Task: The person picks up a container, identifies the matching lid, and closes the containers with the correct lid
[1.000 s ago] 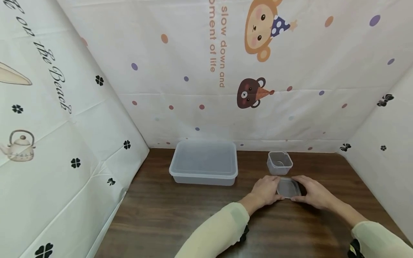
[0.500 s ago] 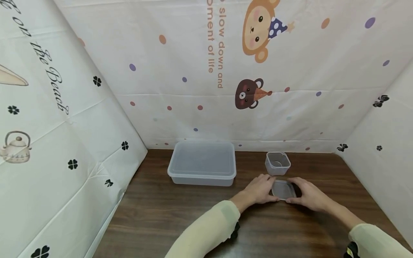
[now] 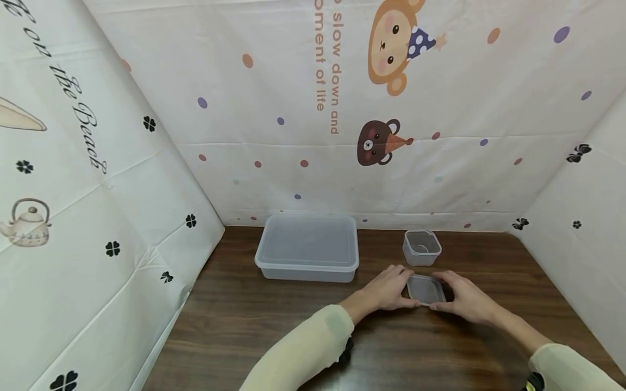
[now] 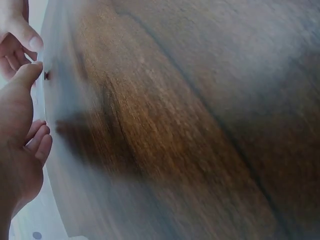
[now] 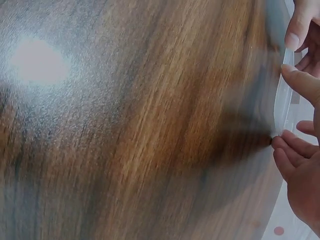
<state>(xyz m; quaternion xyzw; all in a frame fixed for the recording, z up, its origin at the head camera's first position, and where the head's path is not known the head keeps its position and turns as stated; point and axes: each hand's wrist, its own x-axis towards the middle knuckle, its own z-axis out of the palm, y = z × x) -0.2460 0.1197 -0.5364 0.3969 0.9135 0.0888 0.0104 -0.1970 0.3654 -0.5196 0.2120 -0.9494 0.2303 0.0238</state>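
A small, clear square lid (image 3: 425, 289) with rounded corners lies low over the brown table, between both hands. My left hand (image 3: 387, 290) holds its left side, thumb at the near corner and fingers at the far one. On the opposite side my right hand (image 3: 464, 297) grips the lid the same way. Just beyond them stands a small clear plastic container (image 3: 421, 254), open at the top. The right wrist view catches the lid's thin edge (image 5: 281, 107) beside the right hand. Much of the lid is out of sight in both wrist views.
At the back left of the table (image 3: 235, 326) sits a large translucent plastic box (image 3: 308, 244) with its lid on. A printed white cloth (image 3: 274, 179) hangs behind the table and along both sides.
Both hands have shifted left and slightly toward me, carrying the small lid with them. The small container and the large box have stayed in place.
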